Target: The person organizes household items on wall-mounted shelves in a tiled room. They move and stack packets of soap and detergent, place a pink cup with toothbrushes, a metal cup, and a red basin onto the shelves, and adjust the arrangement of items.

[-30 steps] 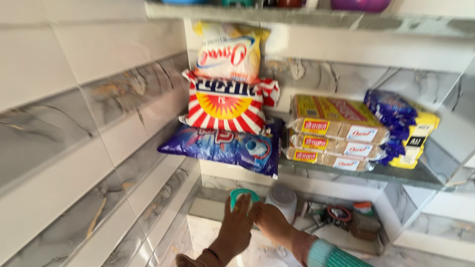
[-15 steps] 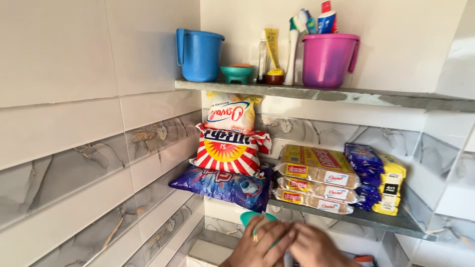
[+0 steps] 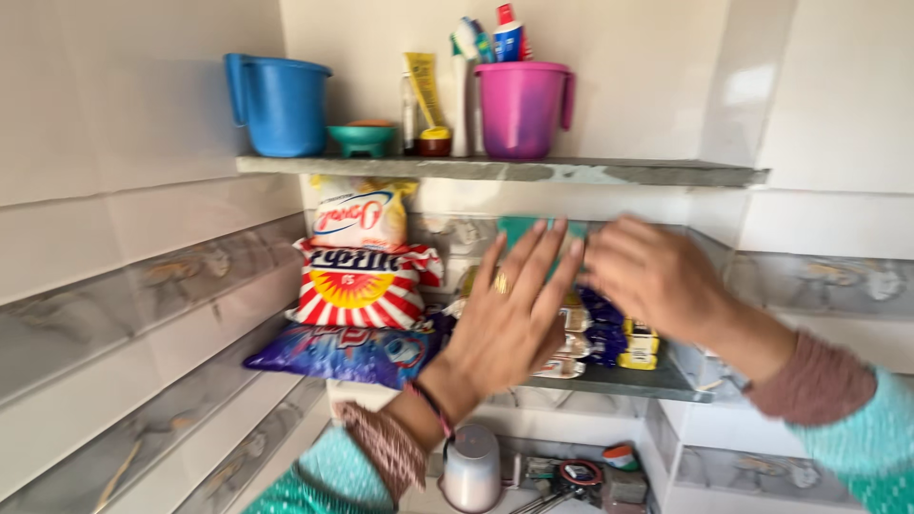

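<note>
Tiled shelves — both your hands, left and right, clamp fingers on a teal tub; lifted carelessly, it could hit the shelf edge above your fingers.

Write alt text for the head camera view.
Two blurred hands, left hand and right hand, lift a teal-lidded object before tiled wall shelves. Detergent bags are stacked at left; above stand a blue jug and pink mug.
</note>
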